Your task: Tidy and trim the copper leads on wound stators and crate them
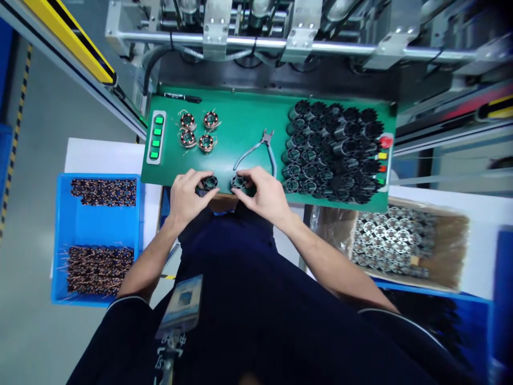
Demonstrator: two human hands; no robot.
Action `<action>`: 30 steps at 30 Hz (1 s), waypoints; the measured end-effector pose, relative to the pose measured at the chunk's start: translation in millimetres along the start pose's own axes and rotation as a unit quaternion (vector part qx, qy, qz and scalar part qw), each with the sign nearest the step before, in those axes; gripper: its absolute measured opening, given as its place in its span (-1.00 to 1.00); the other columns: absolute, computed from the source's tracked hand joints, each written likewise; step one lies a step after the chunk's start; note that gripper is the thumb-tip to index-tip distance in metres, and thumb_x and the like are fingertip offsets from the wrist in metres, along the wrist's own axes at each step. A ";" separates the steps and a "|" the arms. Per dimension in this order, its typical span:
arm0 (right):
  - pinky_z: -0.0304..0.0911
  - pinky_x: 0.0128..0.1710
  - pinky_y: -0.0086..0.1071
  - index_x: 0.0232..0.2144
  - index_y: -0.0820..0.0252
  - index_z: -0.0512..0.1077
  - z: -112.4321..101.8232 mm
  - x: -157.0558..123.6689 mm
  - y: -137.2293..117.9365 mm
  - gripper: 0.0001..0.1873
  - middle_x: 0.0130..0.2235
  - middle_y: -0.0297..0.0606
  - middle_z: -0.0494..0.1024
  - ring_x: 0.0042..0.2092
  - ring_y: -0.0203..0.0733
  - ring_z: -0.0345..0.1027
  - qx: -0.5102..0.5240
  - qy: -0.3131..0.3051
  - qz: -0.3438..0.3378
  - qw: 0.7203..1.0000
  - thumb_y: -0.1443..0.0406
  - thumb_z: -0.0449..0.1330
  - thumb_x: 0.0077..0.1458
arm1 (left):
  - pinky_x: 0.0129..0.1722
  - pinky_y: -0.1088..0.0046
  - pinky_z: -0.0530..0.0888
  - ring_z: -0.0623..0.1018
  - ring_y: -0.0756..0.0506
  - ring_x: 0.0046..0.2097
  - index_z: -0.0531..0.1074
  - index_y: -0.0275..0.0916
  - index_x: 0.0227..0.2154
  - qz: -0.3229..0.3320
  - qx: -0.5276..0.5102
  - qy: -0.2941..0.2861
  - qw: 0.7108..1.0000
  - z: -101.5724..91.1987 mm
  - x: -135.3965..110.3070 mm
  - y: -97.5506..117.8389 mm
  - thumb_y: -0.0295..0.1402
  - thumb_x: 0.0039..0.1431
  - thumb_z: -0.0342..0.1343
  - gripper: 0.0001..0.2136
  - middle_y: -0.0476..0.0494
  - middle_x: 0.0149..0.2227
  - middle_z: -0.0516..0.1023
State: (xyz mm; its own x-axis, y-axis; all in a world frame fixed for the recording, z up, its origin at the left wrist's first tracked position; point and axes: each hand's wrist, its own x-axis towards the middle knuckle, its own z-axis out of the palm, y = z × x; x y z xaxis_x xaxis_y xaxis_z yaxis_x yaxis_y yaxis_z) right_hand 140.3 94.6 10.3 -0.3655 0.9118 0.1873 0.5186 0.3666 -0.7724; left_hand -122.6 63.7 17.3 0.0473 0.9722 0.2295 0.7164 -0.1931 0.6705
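Note:
My left hand (189, 193) grips a small dark stator core (210, 183) between thumb and fingers at the front edge of the green work surface (240, 109). Close by on the right, my right hand (264, 193) pinches a second dark stator core (238, 182). The two cores are apart, their round openings facing up. Beyond my right hand lie cutting pliers (266, 140) with spread grey-blue handles. Several copper-wound stators (206, 143) with loose wire ends stand past my left hand. Right of my right hand, many black toothed cores (316, 141) stand in rows.
A machine with a metal bar (264, 43) spans the back. Green buttons (156, 136) and a marker pen (182, 98) sit at left; a red button (385, 141) is at right. A blue bin (96, 227) holds wound stators; a cardboard box (449, 246) holds metal cores.

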 end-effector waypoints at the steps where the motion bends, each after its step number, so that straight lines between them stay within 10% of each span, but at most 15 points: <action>1: 0.58 -0.09 -0.05 0.05 0.08 0.57 0.7 0.2 -0.1 -0.66 -0.12 -0.17 0.66 -0.22 -0.04 0.54 0.007 0.007 0.002 1.000 0.12 0.43 0.31 | 0.02 0.20 0.63 0.69 -0.14 -0.17 0.67 -0.09 0.04 0.001 -0.015 -0.002 1.000 1.0 -0.1 -1.6 -0.22 0.29 0.52 -0.68 -0.05 -0.16 0.71; 9: 0.60 -0.07 -0.11 0.28 -0.01 0.52 -18.7 0.2 -16.1 -0.52 -0.07 -0.22 0.67 -0.14 -0.07 0.58 0.049 0.073 0.009 0.996 0.10 0.35 0.37 | 0.32 0.09 0.67 0.71 -0.21 0.21 0.51 -0.10 0.22 0.013 -0.073 0.045 0.996 -13.3 6.3 3.8 -0.23 0.53 0.29 -0.70 -0.19 0.16 0.70; 15: 0.64 0.05 -0.01 0.26 0.02 0.58 -15.3 -9.7 -27.8 -0.53 0.08 -0.12 0.74 -0.03 0.03 0.66 0.004 0.086 -0.001 0.996 0.16 0.43 0.36 | 0.21 0.19 0.75 0.78 -0.17 0.12 0.42 -0.14 0.34 0.020 -0.087 0.044 0.995 -10.8 4.0 12.1 -0.21 0.43 0.41 -0.48 -0.21 0.16 0.74; 25: 0.62 -0.01 0.07 0.17 0.04 0.62 15.9 -16.1 -6.1 -0.65 -0.06 -0.11 0.76 -0.06 0.12 0.64 -0.029 0.091 -0.026 0.995 0.12 0.42 0.42 | 0.16 -0.06 0.65 0.68 -0.31 0.08 0.71 -0.09 0.08 0.031 0.033 0.049 0.998 2.7 -11.0 4.2 -0.25 0.34 0.51 -0.70 -0.17 -0.05 0.80; 30: 0.67 -0.10 0.07 0.11 -0.02 0.62 -17.8 0.5 -16.4 -0.71 -0.07 -0.19 0.80 -0.11 0.12 0.70 -0.046 0.092 -0.086 0.991 0.15 0.43 0.40 | 0.01 -0.01 0.75 0.74 -0.27 -0.03 0.69 -0.01 0.06 0.087 0.030 0.014 0.996 -13.0 19.3 20.0 -0.32 0.35 0.47 -0.73 -0.11 -0.05 0.82</action>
State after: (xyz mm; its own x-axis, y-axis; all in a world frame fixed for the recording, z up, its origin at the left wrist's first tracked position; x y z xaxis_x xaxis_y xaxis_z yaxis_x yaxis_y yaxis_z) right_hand 145.3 92.3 33.9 -0.3120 0.8491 0.4264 0.5324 0.5279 -0.6617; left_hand -116.4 76.9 44.4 0.1554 0.9203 0.3590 0.7393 -0.3494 0.5756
